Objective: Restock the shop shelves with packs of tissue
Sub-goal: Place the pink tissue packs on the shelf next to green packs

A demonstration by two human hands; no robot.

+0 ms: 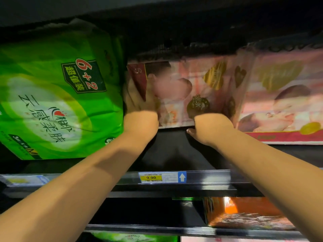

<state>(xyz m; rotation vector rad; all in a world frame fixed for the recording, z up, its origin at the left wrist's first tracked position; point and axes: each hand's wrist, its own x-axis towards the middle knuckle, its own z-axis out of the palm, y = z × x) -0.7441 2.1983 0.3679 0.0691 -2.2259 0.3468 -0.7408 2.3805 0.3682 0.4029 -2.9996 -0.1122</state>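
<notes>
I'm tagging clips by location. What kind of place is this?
Most likely a shop aisle: dark shelving stocked with a green pack and pink packs, and a 9.90 price tag on the shelf edge.

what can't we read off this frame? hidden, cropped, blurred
- Right hand fingers: head view, curled under the pink pack, so its grip is unclear.
- Green pack: cut by left edge.
- Price tag small print: too small.
- Shelf back: too dark.
- Orange pack: motion-blurred.
</notes>
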